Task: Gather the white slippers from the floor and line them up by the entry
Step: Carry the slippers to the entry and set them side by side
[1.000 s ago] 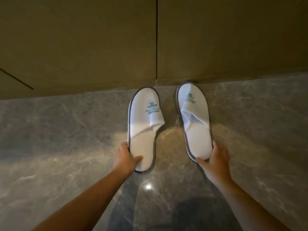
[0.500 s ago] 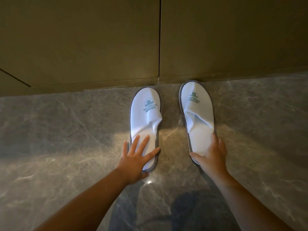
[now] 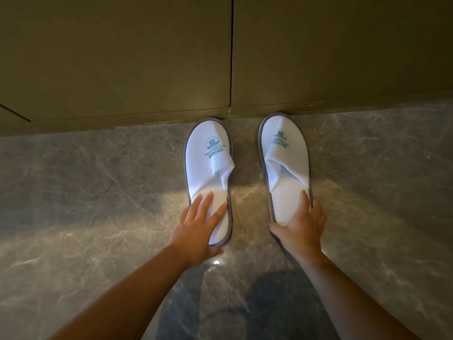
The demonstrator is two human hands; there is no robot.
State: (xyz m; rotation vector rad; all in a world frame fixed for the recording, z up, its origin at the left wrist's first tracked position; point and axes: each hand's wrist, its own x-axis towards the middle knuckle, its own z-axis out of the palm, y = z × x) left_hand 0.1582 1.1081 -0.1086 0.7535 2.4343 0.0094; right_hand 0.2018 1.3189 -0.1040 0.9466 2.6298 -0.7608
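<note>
Two bare hands reached down to two white slippers on the floor. The left hand [image 3: 196, 229] lay flat and spread, fingers fanned toward twelve o'clock over the heel end of the left slipper [image 3: 208, 173], palm pressing rather than gripping; its thumb was tucked under by the grey sole edge and hard to see. The right hand [image 3: 300, 227] curled loosely round the heel of the right slipper [image 3: 285, 165], thumb along the edge at nine o'clock, fingers wrapping the rim at three o'clock, so the heel itself was covered. Both forearms came up from six o'clock, cut off at the bottom of the view.

The two slippers lay side by side, apart, toes at twelve o'clock touching or just short of the base of the brown wall panels [image 3: 122, 57]. Each carried one green printed logo, its lettering too small to read. The grey marble floor [image 3: 85, 204] shone beneath, with a dark shape at six o'clock that I could not make out.
</note>
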